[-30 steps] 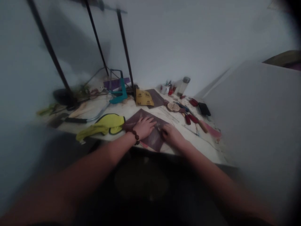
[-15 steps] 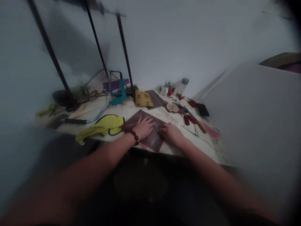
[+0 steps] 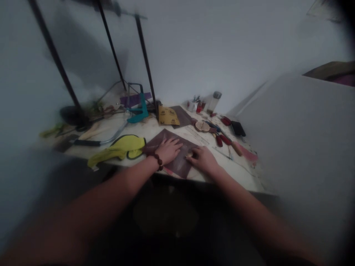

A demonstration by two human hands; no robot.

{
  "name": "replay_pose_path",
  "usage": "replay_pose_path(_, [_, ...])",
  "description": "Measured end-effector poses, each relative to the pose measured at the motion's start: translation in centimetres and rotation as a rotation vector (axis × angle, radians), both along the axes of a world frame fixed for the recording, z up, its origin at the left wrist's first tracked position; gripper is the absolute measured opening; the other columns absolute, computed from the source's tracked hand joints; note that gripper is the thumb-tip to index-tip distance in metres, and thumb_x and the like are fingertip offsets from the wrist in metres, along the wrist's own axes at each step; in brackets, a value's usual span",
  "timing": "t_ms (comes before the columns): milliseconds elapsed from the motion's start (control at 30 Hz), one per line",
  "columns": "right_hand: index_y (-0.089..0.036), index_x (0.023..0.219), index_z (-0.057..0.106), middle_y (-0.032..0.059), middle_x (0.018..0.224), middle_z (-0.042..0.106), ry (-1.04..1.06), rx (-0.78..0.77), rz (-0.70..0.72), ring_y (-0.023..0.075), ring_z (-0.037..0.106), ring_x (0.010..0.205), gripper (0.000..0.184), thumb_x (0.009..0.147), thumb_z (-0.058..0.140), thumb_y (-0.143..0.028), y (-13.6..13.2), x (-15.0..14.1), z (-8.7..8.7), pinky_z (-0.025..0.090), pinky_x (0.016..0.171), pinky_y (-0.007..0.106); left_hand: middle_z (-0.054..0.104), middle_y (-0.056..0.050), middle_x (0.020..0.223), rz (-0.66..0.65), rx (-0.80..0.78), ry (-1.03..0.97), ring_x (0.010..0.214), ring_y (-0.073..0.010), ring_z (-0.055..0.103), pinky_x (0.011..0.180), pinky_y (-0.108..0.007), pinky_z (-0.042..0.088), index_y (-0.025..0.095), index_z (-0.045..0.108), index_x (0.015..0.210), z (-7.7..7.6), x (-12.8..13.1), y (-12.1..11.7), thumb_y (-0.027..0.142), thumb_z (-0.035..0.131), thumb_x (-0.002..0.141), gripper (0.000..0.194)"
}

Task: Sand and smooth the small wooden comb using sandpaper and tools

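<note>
A dark brown sheet of sandpaper [image 3: 181, 167] lies flat at the table's front edge. My left hand [image 3: 168, 150] rests on it with the fingers stretched out and spread, a beaded bracelet at the wrist. At the sheet's right side, my right hand [image 3: 203, 158] is closed in a pinch on a small pale piece [image 3: 189, 154]. That piece sits low, at the surface of the sandpaper; most of it is hidden by the fingers, and its kind is unclear.
Left of the sheet is a yellow-green cloth item [image 3: 119, 147] with dark edging. Behind stand a teal saw frame [image 3: 140, 109], a yellow printed sheet [image 3: 168, 116] and a round wooden piece [image 3: 202, 126]. Red-handled tools [image 3: 226, 139], a black phone-like object [image 3: 237, 128] and a bottle [image 3: 214, 102] are to the right.
My right hand's fingers have shifted and curled a little, so the small pale piece shows more. My left hand has stayed flat on the sandpaper.
</note>
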State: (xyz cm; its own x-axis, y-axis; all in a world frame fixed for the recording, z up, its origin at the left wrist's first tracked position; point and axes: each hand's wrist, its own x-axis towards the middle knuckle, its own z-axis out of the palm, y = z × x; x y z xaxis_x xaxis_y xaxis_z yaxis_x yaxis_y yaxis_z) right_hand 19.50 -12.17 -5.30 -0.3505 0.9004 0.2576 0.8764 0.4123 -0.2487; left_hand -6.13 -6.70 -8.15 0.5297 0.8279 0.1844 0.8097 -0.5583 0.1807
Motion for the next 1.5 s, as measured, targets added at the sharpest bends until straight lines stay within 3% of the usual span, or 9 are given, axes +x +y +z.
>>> replay_pose_path(600, [-0.02, 0.099, 0.083, 0.0116, 0.105, 0.079, 0.065, -0.015, -0.093, 0.0266, 0.069, 0.101, 0.031, 0.101, 0.081, -0.051, 0.6, -0.7, -1.3, 0.05, 0.094, 0.036, 0.053, -0.006, 0.176, -0.009, 0.022, 0.005, 0.163, -0.0331, 0.042, 0.133, -0.063, 0.03, 0.038, 0.062, 0.163, -0.5, -0.2, 0.2, 0.04, 0.046, 0.115, 0.051])
replay_pose_path(867, [-0.022, 0.104, 0.084, 0.0101, 0.106, 0.079, 0.07, -0.044, -0.029, 0.0255, 0.069, 0.104, 0.028, 0.101, 0.08, -0.049, -1.3, -2.5, -1.1, 0.049, 0.098, 0.035, 0.053, -0.005, 0.176, -0.011, 0.033, 0.011, 0.164, -0.0319, 0.042, 0.134, -0.062, 0.031, 0.037, 0.063, 0.161, -0.4, -0.2, 0.2, 0.04, 0.046, 0.115, 0.049])
replay_pose_path(1100, [-0.016, 0.094, 0.08, 0.0133, 0.097, 0.077, 0.047, -0.092, -0.122, 0.0262, 0.067, 0.094, 0.024, 0.101, 0.079, -0.039, 0.1, -0.8, 0.4, 0.049, 0.087, 0.036, 0.053, -0.005, 0.177, -0.006, 0.031, 0.012, 0.162, -0.0328, 0.044, 0.133, -0.06, 0.032, 0.037, 0.063, 0.162, -0.3, -0.2, 0.2, 0.041, 0.045, 0.115, 0.05])
replay_pose_path(1233, [-0.023, 0.106, 0.083, 0.0069, 0.108, 0.079, 0.04, -0.115, 0.104, 0.0232, 0.068, 0.106, 0.023, 0.095, 0.086, -0.043, -1.1, -1.6, -0.1, 0.048, 0.099, 0.032, 0.051, -0.005, 0.178, -0.013, 0.022, 0.017, 0.164, -0.0327, 0.041, 0.134, -0.062, 0.03, 0.036, 0.062, 0.164, -0.4, -0.2, 0.2, 0.041, 0.044, 0.115, 0.051])
replay_pose_path(1367, [-0.019, 0.102, 0.083, 0.0107, 0.104, 0.077, 0.029, -0.096, -0.004, 0.0243, 0.066, 0.1, 0.021, 0.102, 0.078, -0.039, 0.0, -0.3, 0.1, 0.048, 0.094, 0.035, 0.051, -0.006, 0.178, -0.007, 0.02, 0.02, 0.164, -0.0341, 0.042, 0.134, -0.062, 0.03, 0.036, 0.062, 0.164, -0.3, -0.1, 0.1, 0.041, 0.043, 0.116, 0.051])
replay_pose_path(1500, [-0.021, 0.112, 0.084, 0.0099, 0.114, 0.079, 0.029, -0.094, -0.017, 0.0247, 0.067, 0.109, 0.023, 0.102, 0.079, -0.041, 1.1, 1.0, 0.4, 0.047, 0.1, 0.033, 0.053, -0.006, 0.176, -0.006, 0.025, 0.024, 0.164, -0.0334, 0.042, 0.133, -0.062, 0.031, 0.035, 0.064, 0.161, 0.0, 0.0, -0.1, 0.04, 0.045, 0.116, 0.05])
